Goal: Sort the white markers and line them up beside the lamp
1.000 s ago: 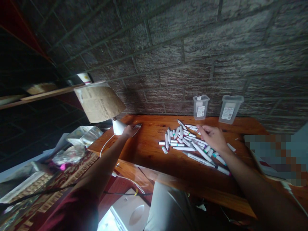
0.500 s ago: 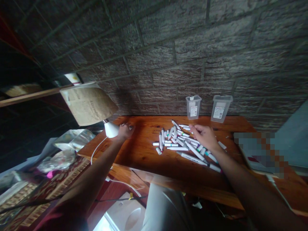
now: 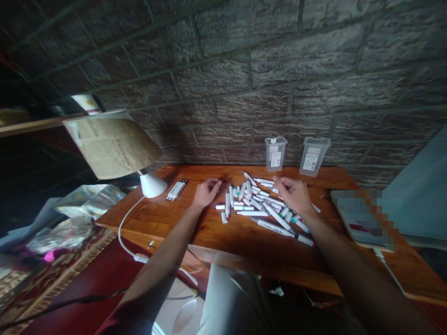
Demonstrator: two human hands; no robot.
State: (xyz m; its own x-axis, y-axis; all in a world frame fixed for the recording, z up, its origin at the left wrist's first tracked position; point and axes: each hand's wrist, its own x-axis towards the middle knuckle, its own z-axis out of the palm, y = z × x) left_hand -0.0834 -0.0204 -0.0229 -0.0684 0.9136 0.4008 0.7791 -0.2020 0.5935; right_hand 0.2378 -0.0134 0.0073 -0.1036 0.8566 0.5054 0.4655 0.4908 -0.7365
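A loose heap of white markers (image 3: 252, 213) with grey, green and other coloured ends lies in the middle of the wooden table. My right hand (image 3: 296, 194) is at the heap's back right, thumb and fingertips closed on a white marker that the fingers mostly cover. Left of the heap, my left hand (image 3: 206, 192) hovers over the table, its thumb and fingers curved apart with nothing seen between them. A small row of markers (image 3: 177, 190) lies side by side near the lamp base.
Two clear plastic containers (image 3: 275, 156) with white labels stand against the brick wall. At the left is a lamp (image 3: 153, 186) with a paper shade and white cord. A blurred-out flat device (image 3: 363, 223) with a cable lies at the right.
My left hand has come away from beside the lamp, moving right toward the heap, and the marker row there is now uncovered. My right hand stays at the heap's back edge.
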